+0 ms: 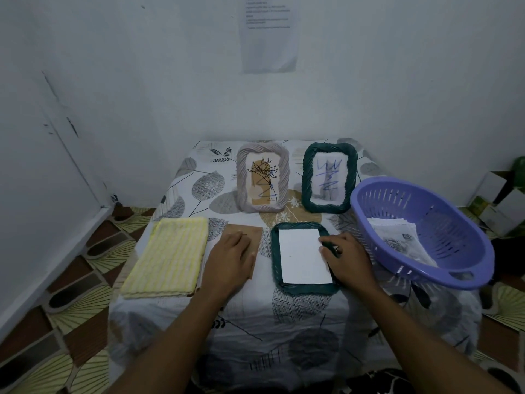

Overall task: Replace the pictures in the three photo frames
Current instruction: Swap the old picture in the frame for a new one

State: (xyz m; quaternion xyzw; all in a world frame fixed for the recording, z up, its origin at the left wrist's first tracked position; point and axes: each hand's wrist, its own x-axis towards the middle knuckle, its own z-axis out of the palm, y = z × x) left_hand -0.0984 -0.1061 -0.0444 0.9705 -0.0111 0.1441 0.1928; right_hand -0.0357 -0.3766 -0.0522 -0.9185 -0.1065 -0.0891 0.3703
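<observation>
- The flat green frame (305, 288) lies face down at the front middle of the table, with a white sheet (304, 255) in its opening; the grey frame (284, 177) and the upright green frame (306, 177) stand behind it
- Your right hand (348, 258) sits at the sheet's right edge, over the frame's rim, with bent fingers; I cannot tell whether they pinch the paper or only touch it
- Your left hand (230, 257) lies flat with relaxed fingers on the brown backing board (247, 230), just left of the frame, gripping nothing
- The step looks to be seating the sheet: nudge it square so every edge drops inside the recess and none rides on the rim
- Press lightly, as thin paper probably creases easily
- Then slide the board across and lay it level over the sheet
- Spare pictures (397, 240) wait in the purple basket (366, 206) on your right
</observation>
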